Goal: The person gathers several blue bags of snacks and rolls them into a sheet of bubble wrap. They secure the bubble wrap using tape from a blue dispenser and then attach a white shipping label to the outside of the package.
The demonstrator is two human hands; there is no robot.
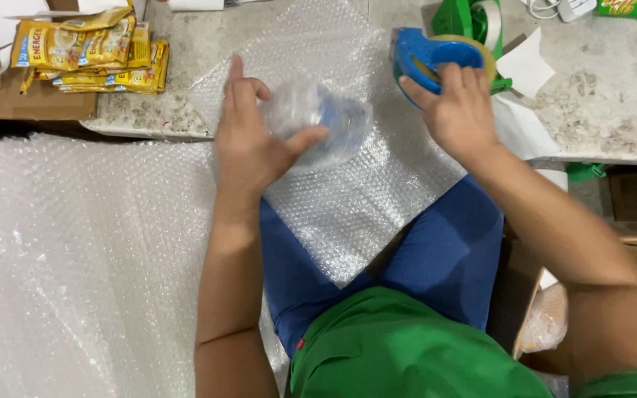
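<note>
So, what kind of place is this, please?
Probably a packing station. The left hand holds an item wrapped in bubble wrap, the right hand holds a blue tape dispenser, and yellow sachets lie nearby.

So: one blue plastic tape dispenser (pixel 427 55), one bubble-wrapped blue bundle (pixel 318 118), two bare hands, one stack of yellow foil sachets (pixel 97 51) (too overlapped to count singly), and one big bubble-wrap sheet (pixel 75 258).

blue item in bubble wrap (pixel 320 121) on sheet; blue tape dispenser (pixel 429 57) w/ yellowish roll, on table edge
</note>
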